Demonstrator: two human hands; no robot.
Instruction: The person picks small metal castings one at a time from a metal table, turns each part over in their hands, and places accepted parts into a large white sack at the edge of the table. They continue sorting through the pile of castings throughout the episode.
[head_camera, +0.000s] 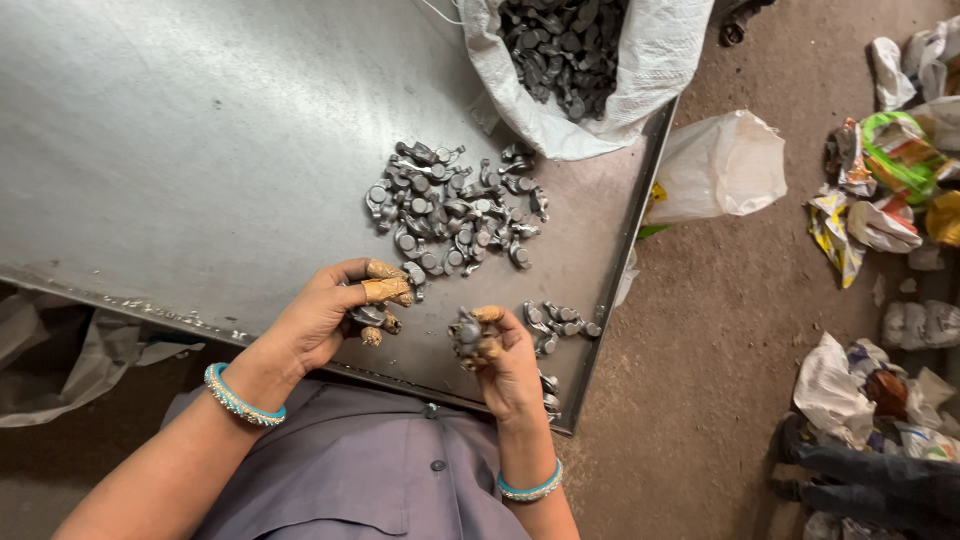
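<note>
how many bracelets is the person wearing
2: one turquoise beaded bracelet on the left wrist, one bracelet on the right wrist. Nothing appears hidden.

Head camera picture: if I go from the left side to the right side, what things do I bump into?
Left hand holding small metal parts → right hand holding a metal part → white sack of parts → white plastic bag on the floor → pile of colourful wrappers.

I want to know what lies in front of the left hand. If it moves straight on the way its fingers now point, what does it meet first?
Probably the pile of small grey metal parts on the metal table. The left hand points toward it, though height above the table is unclear.
</note>
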